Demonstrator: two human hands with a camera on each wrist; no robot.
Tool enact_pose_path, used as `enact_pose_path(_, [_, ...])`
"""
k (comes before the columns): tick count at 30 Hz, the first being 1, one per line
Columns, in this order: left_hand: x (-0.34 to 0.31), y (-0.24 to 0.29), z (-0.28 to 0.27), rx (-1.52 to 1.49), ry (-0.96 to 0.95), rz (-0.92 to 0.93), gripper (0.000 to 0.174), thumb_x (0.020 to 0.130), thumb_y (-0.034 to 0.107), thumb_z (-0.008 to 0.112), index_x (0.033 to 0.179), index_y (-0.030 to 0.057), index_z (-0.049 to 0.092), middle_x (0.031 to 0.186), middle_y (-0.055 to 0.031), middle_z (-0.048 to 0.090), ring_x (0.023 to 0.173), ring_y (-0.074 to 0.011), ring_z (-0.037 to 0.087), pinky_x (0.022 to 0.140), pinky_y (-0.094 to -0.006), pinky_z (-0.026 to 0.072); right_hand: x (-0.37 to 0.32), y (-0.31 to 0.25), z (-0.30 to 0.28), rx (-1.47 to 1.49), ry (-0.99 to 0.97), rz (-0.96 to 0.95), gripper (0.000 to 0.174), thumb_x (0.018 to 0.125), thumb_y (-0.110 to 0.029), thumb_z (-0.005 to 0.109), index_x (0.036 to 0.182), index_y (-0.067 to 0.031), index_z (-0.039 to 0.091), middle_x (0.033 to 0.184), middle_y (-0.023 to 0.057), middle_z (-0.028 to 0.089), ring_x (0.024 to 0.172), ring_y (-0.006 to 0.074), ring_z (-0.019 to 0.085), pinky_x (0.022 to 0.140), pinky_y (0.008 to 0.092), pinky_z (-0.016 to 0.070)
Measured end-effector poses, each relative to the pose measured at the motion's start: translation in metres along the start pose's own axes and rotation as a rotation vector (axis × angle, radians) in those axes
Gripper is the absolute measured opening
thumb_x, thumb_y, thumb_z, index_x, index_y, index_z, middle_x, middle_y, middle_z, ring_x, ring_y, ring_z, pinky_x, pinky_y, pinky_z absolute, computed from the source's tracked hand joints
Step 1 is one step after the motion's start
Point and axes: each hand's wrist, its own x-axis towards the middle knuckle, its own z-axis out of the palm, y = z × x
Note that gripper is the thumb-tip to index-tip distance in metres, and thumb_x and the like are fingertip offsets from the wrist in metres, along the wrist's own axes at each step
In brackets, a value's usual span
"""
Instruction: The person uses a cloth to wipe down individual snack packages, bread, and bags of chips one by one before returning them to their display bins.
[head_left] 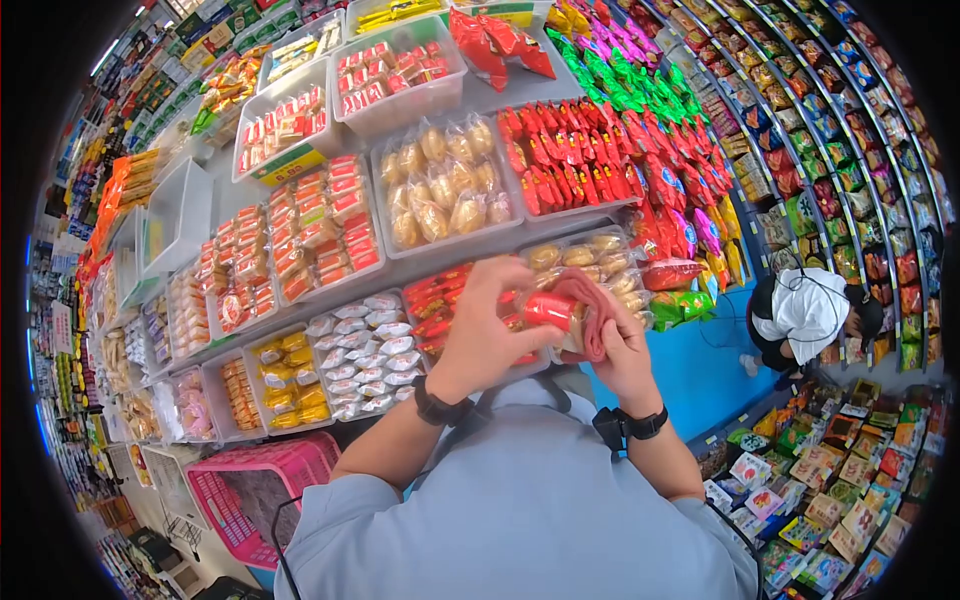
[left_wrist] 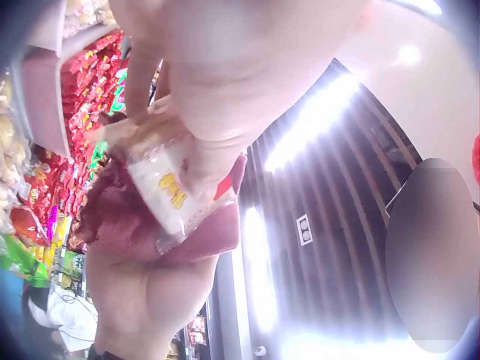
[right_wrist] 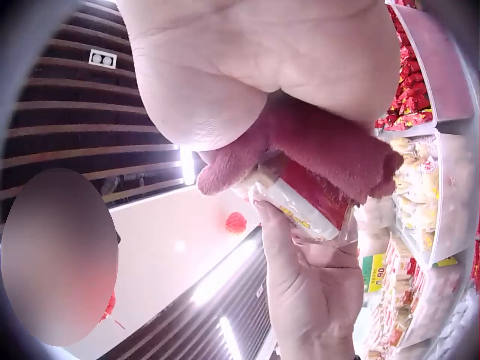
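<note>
Two hands meet in front of the chest, above the display bins (head_left: 440, 190) of wrapped snacks. Left hand (head_left: 488, 338): fingers and thumb are curled and pinch a snack packet (head_left: 549, 309) with a red-and-white wrapper. Right hand (head_left: 622, 345): fingers are curled round a red cloth (head_left: 592, 312) bunched against the palm. Packet position: between both hands, touching the cloth, held in the air clear of the bins. From the right wrist view, the packet lies directly against the cloth, with the left hand's fingers supporting it from the other side. One pink basket (head_left: 262, 488) stands low at the left. Another person (head_left: 805, 312) is at the far right beside the shelves.
</note>
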Motion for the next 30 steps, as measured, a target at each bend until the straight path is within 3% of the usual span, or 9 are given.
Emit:
enact_pose_path(4, [-0.005, -0.017, 0.010, -0.272, 0.017, -0.385, 0.066, 0.082, 0.020, 0.095, 0.133, 0.0015, 0.057, 0.134, -0.0144, 0.063, 0.121, -0.0222, 0.066, 0.096, -0.0377, 0.0613, 0.000, 0.005, 0.008, -0.087, 0.030, -0.084, 0.075, 0.109, -0.042, 0.065, 0.163, 0.0052, 0.042, 0.164, 0.0153, 0.051, 0.148, 0.0240, 0.051, 0.123, 0.0394, 0.0394])
enact_pose_path(8, [-0.004, -0.016, 0.008, -0.355, -0.026, -0.365, 0.054, 0.086, 0.016, 0.091, 0.129, -0.0008, 0.063, 0.124, -0.0162, 0.073, 0.110, -0.0225, 0.073, 0.096, -0.0374, 0.0589, 0.004, 0.003, 0.013, -0.142, -0.012, -0.072, 0.083, 0.108, -0.046, 0.066, 0.167, 0.0036, 0.035, 0.169, 0.0162, 0.045, 0.154, 0.0238, 0.043, 0.125, 0.0394, 0.0372])
enact_pose_path(14, [-0.002, -0.005, -0.016, 0.054, -0.031, -0.163, 0.047, 0.086, 0.017, 0.089, 0.126, -0.0003, 0.072, 0.120, -0.0150, 0.076, 0.108, -0.0255, 0.074, 0.095, -0.0373, 0.0574, 0.011, 0.002, 0.018, 0.131, -0.072, 0.096, 0.087, 0.112, -0.054, 0.052, 0.172, -0.0007, 0.020, 0.175, 0.0161, 0.033, 0.158, 0.0237, 0.040, 0.126, 0.0419, 0.0366])
enact_pose_path(17, [0.000, 0.002, -0.025, 0.055, -0.084, -0.136, 0.054, 0.084, 0.020, 0.090, 0.132, 0.0025, 0.073, 0.121, -0.0160, 0.075, 0.111, -0.0295, 0.073, 0.096, -0.0383, 0.0573, 0.007, 0.006, 0.018, 0.411, -0.053, 0.234, 0.083, 0.113, -0.051, 0.050, 0.172, -0.0015, 0.019, 0.174, 0.0147, 0.035, 0.154, 0.0241, 0.045, 0.126, 0.0425, 0.0387])
enact_pose_path(20, [0.000, -0.008, -0.024, 0.097, -0.143, 0.122, 0.051, 0.083, 0.013, 0.088, 0.130, 0.0020, 0.072, 0.121, -0.0133, 0.075, 0.109, -0.0223, 0.072, 0.092, -0.0368, 0.0587, 0.008, 0.004, 0.017, 0.626, -0.093, 0.345, 0.078, 0.114, -0.046, 0.049, 0.171, -0.0008, 0.021, 0.172, 0.0138, 0.038, 0.153, 0.0253, 0.047, 0.126, 0.0424, 0.0402])
enact_pose_path(23, [0.003, 0.001, -0.013, 0.252, 0.001, 0.155, 0.055, 0.088, 0.015, 0.086, 0.137, 0.0015, 0.067, 0.131, -0.0150, 0.073, 0.117, -0.0245, 0.070, 0.100, -0.0376, 0.0572, 0.015, -0.003, 0.022, 0.525, -0.118, 0.257, 0.072, 0.115, -0.038, 0.049, 0.171, -0.0005, 0.022, 0.170, 0.0125, 0.041, 0.152, 0.0251, 0.047, 0.125, 0.0408, 0.0407])
enact_pose_path(26, [-0.004, -0.009, -0.001, -0.006, -0.034, -0.324, 0.061, 0.092, 0.020, 0.084, 0.145, 0.0023, 0.061, 0.136, -0.0146, 0.070, 0.121, -0.0250, 0.070, 0.105, -0.0375, 0.0558, 0.017, 0.004, 0.024, 0.322, -0.003, 0.110, 0.067, 0.115, -0.031, 0.051, 0.169, -0.0003, 0.028, 0.168, 0.0121, 0.045, 0.152, 0.0247, 0.047, 0.126, 0.0410, 0.0398])
enact_pose_path(27, [-0.005, -0.016, 0.000, -0.117, -0.160, -0.418, 0.053, 0.105, 0.026, 0.072, 0.149, 0.0006, 0.056, 0.136, -0.0116, 0.069, 0.120, -0.0214, 0.069, 0.103, -0.0372, 0.0567, 0.016, 0.019, 0.022, 0.217, 0.150, 0.055, 0.061, 0.114, -0.024, 0.055, 0.167, -0.0003, 0.037, 0.166, 0.0116, 0.048, 0.150, 0.0226, 0.050, 0.125, 0.0391, 0.0392])
enact_pose_path(30, [-0.005, -0.023, -0.003, -0.192, -0.374, -0.523, 0.048, 0.112, 0.027, 0.057, 0.151, -0.0015, 0.054, 0.137, -0.0183, 0.071, 0.127, -0.0292, 0.069, 0.112, -0.0394, 0.0506, 0.017, 0.011, 0.027, -0.129, 0.128, -0.042, 0.057, 0.113, -0.018, 0.056, 0.164, 0.0015, 0.041, 0.165, 0.0116, 0.050, 0.149, 0.0219, 0.050, 0.125, 0.0368, 0.0371])
